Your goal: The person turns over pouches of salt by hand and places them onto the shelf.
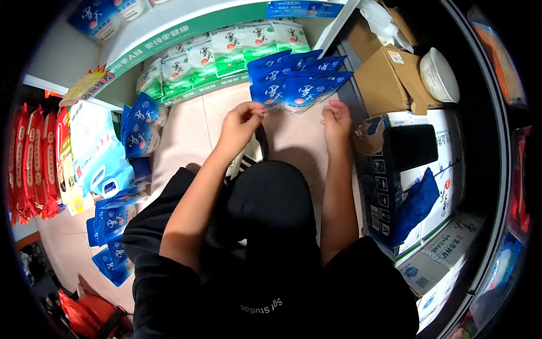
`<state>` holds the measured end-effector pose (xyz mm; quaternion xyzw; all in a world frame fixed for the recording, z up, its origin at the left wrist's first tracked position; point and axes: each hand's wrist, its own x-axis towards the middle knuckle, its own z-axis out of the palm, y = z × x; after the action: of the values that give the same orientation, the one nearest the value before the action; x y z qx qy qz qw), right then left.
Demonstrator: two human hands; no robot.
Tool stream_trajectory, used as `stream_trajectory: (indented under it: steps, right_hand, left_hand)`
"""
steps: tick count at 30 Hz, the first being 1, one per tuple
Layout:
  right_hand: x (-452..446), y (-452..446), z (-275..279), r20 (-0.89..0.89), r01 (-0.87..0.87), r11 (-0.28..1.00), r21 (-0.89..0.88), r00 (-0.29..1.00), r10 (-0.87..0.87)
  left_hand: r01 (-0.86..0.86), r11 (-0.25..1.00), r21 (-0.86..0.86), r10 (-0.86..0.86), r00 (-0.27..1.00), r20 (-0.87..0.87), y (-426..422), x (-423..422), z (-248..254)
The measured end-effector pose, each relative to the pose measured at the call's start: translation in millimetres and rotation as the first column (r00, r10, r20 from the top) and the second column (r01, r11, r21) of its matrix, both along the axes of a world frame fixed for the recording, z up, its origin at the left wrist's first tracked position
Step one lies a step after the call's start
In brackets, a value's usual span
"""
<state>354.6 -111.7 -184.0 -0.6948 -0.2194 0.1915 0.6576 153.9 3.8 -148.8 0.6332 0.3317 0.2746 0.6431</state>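
Observation:
Blue salt bags (305, 90) with white bottoms stand in overlapping rows on the floor in front of me. My left hand (243, 121) is closed, with thumb and fingertips pinched at the lower left edge of the front bags. On the other side, my right hand (337, 116) has its fingers curled in beside the lower right edge of the same group. Whether anything is between those right fingers is too small to tell. Green-and-white salt bags (228, 51) stand in a row on the low shelf just behind.
More blue bags (141, 127) stand to the left, with another group (113, 217) nearer. Red packs (35, 164) hang at far left. At right are an open cardboard box (389, 79), a white bowl (438, 74) and a carton bearing a black phone (414, 147) and blue cloth (418, 206).

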Motion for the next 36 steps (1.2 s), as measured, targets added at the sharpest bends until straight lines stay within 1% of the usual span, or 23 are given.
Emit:
stream_trajectory:
  steps: [2,3,5,6,7,9,12,14,17,20,21,23,25,26,27,28,30,31,32,33,34,35,36]
  right_hand:
    - [3.5,3.1,-16.0,-0.019,0.018,0.999,-0.026,1.000,-0.019]
    - [4.5,6.0,-20.8,-0.038,0.034,0.998,-0.044,0.999,-0.036]
    - [9.4,12.8,-28.7,-0.100,0.002,0.998,-0.070,0.995,-0.009]
    - [9.2,16.1,-32.9,-0.064,0.020,0.997,-0.079,0.998,-0.025]
    - [10.2,18.0,-36.3,-0.027,0.037,0.995,-0.087,0.999,-0.040]
    - [13.8,20.4,-39.9,-0.076,0.011,0.994,-0.106,0.997,-0.019]
    - [15.9,26.7,-46.2,-0.064,-0.018,0.999,-0.051,0.998,0.014]
    - [14.4,30.7,-46.2,-0.210,-0.020,0.999,0.025,0.977,0.025]
    - [13.9,29.6,-39.5,-0.279,0.012,0.999,0.032,0.960,-0.002]
    - [17.6,31.6,-43.6,-0.234,0.037,0.998,0.047,0.972,-0.025]
    - [17.7,29.8,-41.7,-0.235,0.036,0.998,0.046,0.972,-0.024]
    - [18.6,24.7,-37.1,-0.282,-0.054,0.982,0.179,0.954,0.104]
    - [16.7,22.1,-37.7,-0.236,-0.092,0.973,0.210,0.961,0.142]
    - [14.1,21.2,-35.1,-0.192,-0.129,0.962,0.241,0.965,0.177]
    - [12.1,19.8,-32.0,-0.190,-0.135,0.962,0.238,0.965,0.182]
    - [10.1,17.9,-28.4,-0.117,-0.137,0.966,0.217,0.979,0.165]
    - [2.3,14.5,-3.7,0.015,-0.137,0.979,0.150,0.991,0.137]
    - [-1.6,13.2,11.2,0.016,-0.144,0.978,0.151,0.989,0.144]
    - [-4.8,11.8,25.1,0.054,-0.156,0.975,0.158,0.987,0.149]
    - [-8.4,9.7,40.1,0.090,-0.167,0.972,0.163,0.984,0.154]
    - [-11.8,6.4,56.4,0.102,-0.239,0.960,0.146,0.969,0.226]
    - [-20.9,6.8,74.0,0.100,-0.250,0.957,0.146,0.966,0.237]
    - [-32.1,8.9,91.8,0.076,-0.274,0.940,0.203,0.962,0.264]
  left_hand:
    - [0.110,0.992,-0.057,-0.111,0.994,0.001,-5.8,13.6,-7.9]
    - [0.111,0.992,-0.062,-0.111,0.994,0.000,-7.8,21.3,-11.7]
    - [0.104,0.994,0.026,-0.102,0.993,-0.056,-11.7,38.0,-17.8]
    - [0.182,0.983,0.011,-0.178,0.971,-0.157,-11.0,44.9,-20.0]
    - [0.183,0.983,0.006,-0.180,0.971,-0.160,-13.8,50.4,-22.6]
    - [0.194,0.981,-0.010,-0.192,0.959,-0.211,-18.5,58.9,-19.1]
    - [0.189,0.981,-0.034,-0.192,0.959,-0.211,-16.7,66.5,-30.5]
    - [0.171,0.984,-0.042,-0.176,0.959,-0.222,-17.4,68.9,-32.6]
    - [0.153,0.983,-0.100,-0.171,0.964,-0.206,-18.0,70.1,-34.6]
    - [0.162,0.983,-0.091,-0.177,0.965,-0.193,-14.6,71.2,-38.0]
    - [0.183,0.981,-0.061,-0.192,0.954,-0.231,-13.7,70.9,-37.9]
    - [0.203,0.979,-0.035,-0.205,0.942,-0.266,-12.8,71.5,-44.7]
    - [0.148,0.989,0.021,-0.143,0.976,-0.162,-14.7,71.5,-58.7]
    - [0.144,0.989,0.019,-0.139,0.977,-0.159,-16.1,69.4,-50.7]
    - [0.147,0.989,-0.026,-0.149,0.974,-0.171,-17.0,66.5,-42.4]
    - [0.148,0.987,-0.070,-0.158,0.970,-0.184,-18.0,62.9,-33.8]
    - [0.145,0.986,-0.086,-0.157,0.974,-0.164,-18.1,51.6,-25.3]
    - [0.150,0.984,-0.101,-0.163,0.976,-0.147,-18.5,46.1,-20.9]
    - [0.096,0.989,-0.116,-0.104,0.993,-0.062,-22.3,40.3,-7.9]
    - [0.088,0.989,-0.116,-0.096,0.993,-0.062,-27.0,35.4,6.7]
    - [0.067,0.993,-0.100,-0.063,0.997,0.048,-33.1,30.5,21.8]
    - [0.042,0.996,-0.084,-0.029,0.987,0.157,-38.6,25.1,33.7]
    - [0.023,0.994,-0.110,0.000,0.979,0.204,-43.4,19.5,42.7]
